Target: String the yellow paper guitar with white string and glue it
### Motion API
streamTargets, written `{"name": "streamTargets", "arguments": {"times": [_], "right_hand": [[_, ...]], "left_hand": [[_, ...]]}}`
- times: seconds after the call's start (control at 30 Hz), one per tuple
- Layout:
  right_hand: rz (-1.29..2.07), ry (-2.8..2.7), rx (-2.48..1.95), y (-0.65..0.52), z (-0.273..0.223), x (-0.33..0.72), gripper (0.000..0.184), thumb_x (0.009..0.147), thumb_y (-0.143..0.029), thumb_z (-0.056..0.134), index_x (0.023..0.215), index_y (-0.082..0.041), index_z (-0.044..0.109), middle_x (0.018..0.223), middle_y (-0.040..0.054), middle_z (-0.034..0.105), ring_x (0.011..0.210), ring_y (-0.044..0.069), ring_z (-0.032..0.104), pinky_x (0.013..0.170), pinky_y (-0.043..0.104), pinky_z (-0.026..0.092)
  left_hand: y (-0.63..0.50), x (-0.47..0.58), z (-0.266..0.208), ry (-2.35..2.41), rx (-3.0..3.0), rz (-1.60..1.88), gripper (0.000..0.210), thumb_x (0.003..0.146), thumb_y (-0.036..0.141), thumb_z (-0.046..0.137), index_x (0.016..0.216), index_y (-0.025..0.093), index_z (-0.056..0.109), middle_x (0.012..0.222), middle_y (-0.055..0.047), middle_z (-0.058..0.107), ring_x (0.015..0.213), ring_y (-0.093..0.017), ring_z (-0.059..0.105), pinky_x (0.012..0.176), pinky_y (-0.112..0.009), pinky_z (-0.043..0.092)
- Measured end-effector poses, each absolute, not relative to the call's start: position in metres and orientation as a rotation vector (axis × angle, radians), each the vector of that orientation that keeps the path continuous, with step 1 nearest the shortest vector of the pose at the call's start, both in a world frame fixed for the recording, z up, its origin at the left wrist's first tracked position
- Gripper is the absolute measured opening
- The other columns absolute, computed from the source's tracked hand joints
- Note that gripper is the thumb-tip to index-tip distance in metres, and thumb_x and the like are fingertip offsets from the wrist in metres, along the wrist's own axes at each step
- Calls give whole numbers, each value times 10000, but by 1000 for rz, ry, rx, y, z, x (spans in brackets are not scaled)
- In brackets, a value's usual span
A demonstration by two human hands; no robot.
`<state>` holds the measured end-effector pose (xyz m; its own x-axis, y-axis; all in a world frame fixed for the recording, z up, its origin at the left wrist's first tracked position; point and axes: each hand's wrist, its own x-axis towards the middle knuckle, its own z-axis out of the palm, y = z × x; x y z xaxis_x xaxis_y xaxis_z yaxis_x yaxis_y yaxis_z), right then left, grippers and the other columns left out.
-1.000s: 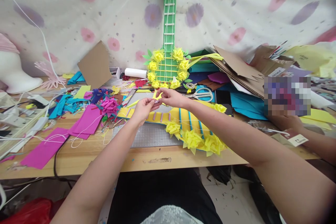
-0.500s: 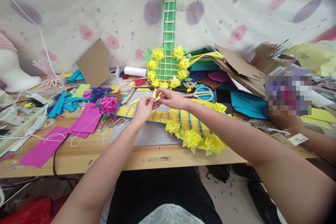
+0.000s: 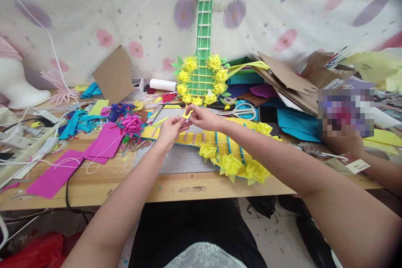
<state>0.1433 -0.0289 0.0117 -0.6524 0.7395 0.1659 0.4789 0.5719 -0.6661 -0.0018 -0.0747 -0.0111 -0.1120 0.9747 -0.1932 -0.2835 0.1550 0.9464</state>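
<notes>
Left hand (image 3: pixel 170 131) narrow, pinching a small pale-purple piece (image 3: pixel 187 121). Right hand (image 3: pixel 204 118) curled, fingertips at the same piece; can't tell if they grip it. Piece too small to read its axis. Yellow guitar shape (image 3: pixel 222 137) lies flat just below the hands: long axis left-right, slanting nearer the person at right. Narrow end points left, past the left hand; wide flowered body sits right, partly behind the right forearm. Partly on the cutting mat (image 3: pixel 179 164), on the worktop (image 3: pixel 150 188). Vs half a second ago: view shifted slightly, guitar unmoved, hands nearly same pose.
</notes>
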Motion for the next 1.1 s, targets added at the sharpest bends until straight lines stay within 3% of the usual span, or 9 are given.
{"name": "streamTargets", "arguments": {"times": [0.3,0.47,0.67,0.8,0.93,1.1], "right_hand": [[959,-2284,-967,-28,15,146,204,711,-91,426,893,-183,437,503,-113,308,480,76,304,521,212,259],[1169,-2119,-881,-26,14,143,187,730,-123,449,904,-186,425,495,-118,316,463,75,336,494,204,273],[1252,-1995,-881,-26,24,145,134,757,-129,444,877,-184,420,484,-117,332,480,78,385,521,207,322],[1057,-2092,-1022,-27,29,148,114,744,-121,471,843,-175,460,492,-112,318,460,62,322,502,201,278],[998,-2185,-1152,-28,28,148,94,756,-162,493,848,-176,482,511,-95,370,472,66,351,494,203,267],[1012,-2240,-1243,-30,26,145,107,796,-252,515,869,-176,496,566,-75,448,497,63,377,516,202,278]], "left_hand": [[-71,-1,-17,1136,876,1323,68,821,173,561,797,112,544,713,-56,670,706,-134,677,773,-312,545],[-74,0,-13,1123,996,1266,312,732,283,666,1002,152,581,809,-25,633,633,-94,604,602,-265,551],[-74,1,-13,1232,1169,1129,229,619,292,724,776,149,639,738,-14,639,468,-60,479,397,-187,400],[-68,-1,-18,1353,1218,1288,182,602,274,717,725,167,636,682,2,633,477,-72,457,442,-198,367],[-64,-1,-20,1407,1352,1401,159,580,214,712,684,171,600,674,28,601,489,-58,440,497,-194,356],[-66,3,-17,1225,1205,1359,223,587,205,687,712,171,506,613,43,558,562,-90,544,598,-229,451]]}}
